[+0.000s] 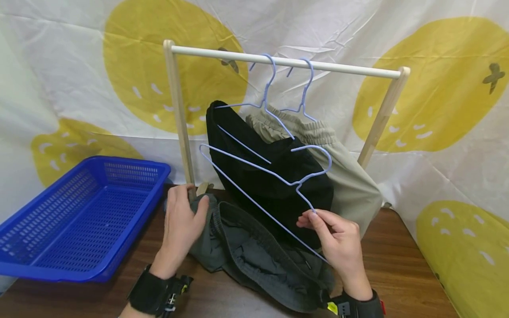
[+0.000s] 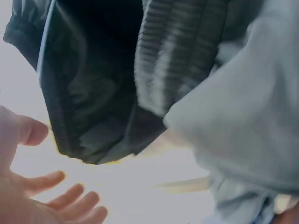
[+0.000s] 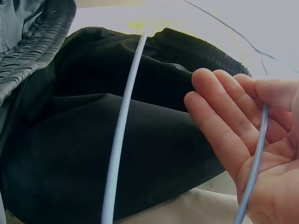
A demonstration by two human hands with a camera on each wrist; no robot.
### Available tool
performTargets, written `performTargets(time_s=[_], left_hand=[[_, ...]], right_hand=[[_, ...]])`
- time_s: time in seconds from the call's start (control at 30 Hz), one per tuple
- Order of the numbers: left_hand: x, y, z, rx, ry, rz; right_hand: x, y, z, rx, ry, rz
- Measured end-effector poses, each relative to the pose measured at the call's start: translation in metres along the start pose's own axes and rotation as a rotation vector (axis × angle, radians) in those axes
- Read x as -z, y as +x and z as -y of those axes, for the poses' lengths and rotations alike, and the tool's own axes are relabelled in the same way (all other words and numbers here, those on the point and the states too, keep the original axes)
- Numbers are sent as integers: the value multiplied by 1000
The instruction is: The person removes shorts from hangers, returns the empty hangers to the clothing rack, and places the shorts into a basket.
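My right hand [image 1: 334, 234] pinches one arm of a light blue wire hanger [image 1: 301, 181] between thumb and fingers. The hanger slants across the front of a black garment [image 1: 258, 181], its hook toward the upper right. Below it, dark grey-green elastic-waist bottoms [image 1: 258, 254] lie with the waistband spread wide. My left hand [image 1: 180, 221] is at the left end of that waistband. In the left wrist view, the left thumb and fingers [image 2: 79, 205] are spread apart, with nothing between them. The hanger's wire [image 3: 122, 121] crosses in front of the black cloth in the right wrist view.
A rack with a white bar [image 1: 214, 53] and wooden posts stands at the back. The black garment and beige elastic-waist bottoms [image 1: 351, 176] hang there on blue hangers. To the left, a blue plastic basket [image 1: 137, 221] sits on the brown wooden table [image 1: 397, 260].
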State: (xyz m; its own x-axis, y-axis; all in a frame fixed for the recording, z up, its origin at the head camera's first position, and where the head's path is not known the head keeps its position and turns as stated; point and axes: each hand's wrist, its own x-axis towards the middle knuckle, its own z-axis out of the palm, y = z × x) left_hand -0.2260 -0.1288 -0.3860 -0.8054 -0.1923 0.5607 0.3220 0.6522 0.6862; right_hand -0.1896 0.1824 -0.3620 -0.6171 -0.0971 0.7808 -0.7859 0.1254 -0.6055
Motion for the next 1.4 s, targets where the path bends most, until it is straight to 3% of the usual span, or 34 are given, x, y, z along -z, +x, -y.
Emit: performTargets(time_s=[0.1, 0.17, 0.3, 0.43, 0.57, 0.77, 1.13, 1.4], left_hand=[[2, 0, -5, -168, 22, -157], [3, 1, -9, -275, 33, -223], [3, 0, -15, -425, 49, -245], [4, -1, -18, -499, 39, -200], [3, -2, -17, -548, 25, -155], [1, -2, -17, -601, 8, -129], [-3, -3, -18, -629, -19, -159], [-3, -4, -18, -611, -69, -173]], right_hand=[[0, 0, 1, -12, -38, 18], [1, -1, 1, -15, -63, 34], [1, -2, 1, -13, -120, 70], [1, -3, 3, -42, -133, 125], [2, -3, 4, -89, -110, 197], [2, -2, 6, -91, -96, 265], [1, -1, 9, -119, -88, 313], [1, -1, 11, -117, -64, 332]])
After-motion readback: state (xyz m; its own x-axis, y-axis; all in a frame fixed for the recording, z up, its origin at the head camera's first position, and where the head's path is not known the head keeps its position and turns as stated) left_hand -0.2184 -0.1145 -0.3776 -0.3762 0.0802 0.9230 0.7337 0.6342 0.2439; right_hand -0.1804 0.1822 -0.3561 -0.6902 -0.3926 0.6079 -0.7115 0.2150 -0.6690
